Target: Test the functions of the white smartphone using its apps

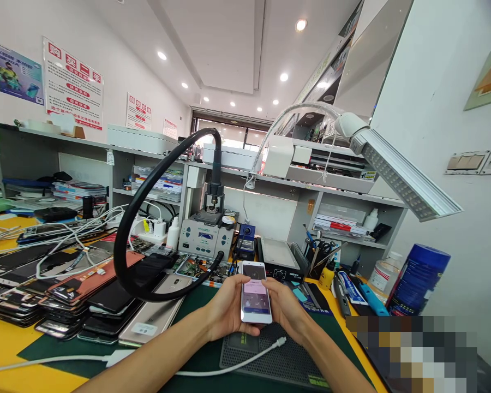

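A white smartphone (pixel 256 295) with its screen lit is held upright between both hands above the work mat. My left hand (pixel 228 305) wraps the phone's left edge, its thumb near the top of the screen. On the opposite edge, my right hand (pixel 287 307) grips the phone, thumb resting at the screen's right side. Fingers behind the phone are mostly hidden. Below the hands lies a dark perforated pad (pixel 265 357), with a white charging cable (pixel 229 371) across it, its plug end free of the phone.
Stacks of phones and phone parts (pixel 65 295) fill the left side. A thick black hose (pixel 125 234) arches from the grey rework station (pixel 205 238). An LED lamp (pixel 409 172) hangs at right, above a blue can (pixel 419 278), a clear bottle (pixel 384 273) and a tool holder (pixel 319 254).
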